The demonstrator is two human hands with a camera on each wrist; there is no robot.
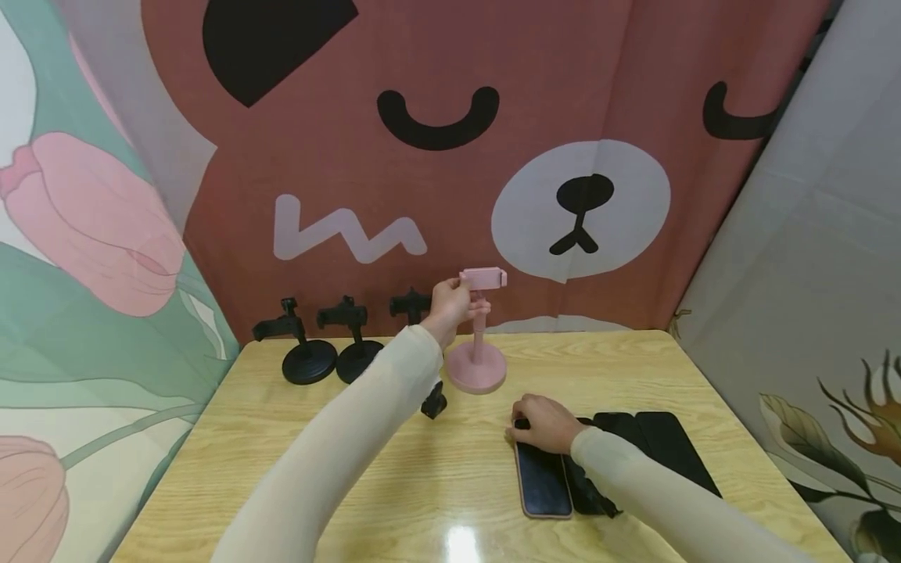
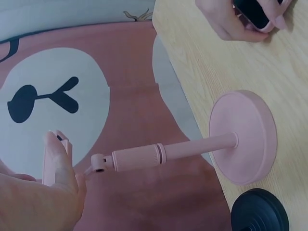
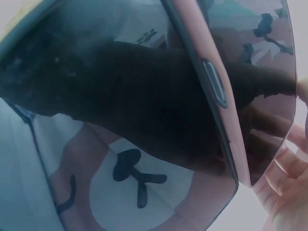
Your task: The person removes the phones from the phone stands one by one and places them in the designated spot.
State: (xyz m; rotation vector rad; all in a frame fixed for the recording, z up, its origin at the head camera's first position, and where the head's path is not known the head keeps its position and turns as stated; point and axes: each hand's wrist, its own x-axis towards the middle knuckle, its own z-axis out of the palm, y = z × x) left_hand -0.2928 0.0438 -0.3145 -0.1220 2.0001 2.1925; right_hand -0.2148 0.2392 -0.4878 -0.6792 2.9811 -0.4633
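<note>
A pink phone stand (image 1: 479,367) with a round base stands upright near the table's back edge. My left hand (image 1: 448,309) grips its clamp at the top, with fingers and thumb around the holder; the stem (image 2: 192,147) shows in the left wrist view. At the right of the table my right hand (image 1: 545,422) holds the far end of a pink-edged phone (image 1: 543,489), screen up. In the right wrist view the fingers (image 3: 288,168) wrap that phone's end, and its pink side edge (image 3: 233,144) runs beside another dark screen.
Several dark phones (image 1: 679,450) lie in a row, partly under the right forearm. Black phone stands (image 1: 310,361) line the back left of the table (image 1: 394,485), one partly hidden behind the left arm. A patterned curtain (image 1: 436,180) hangs behind the table.
</note>
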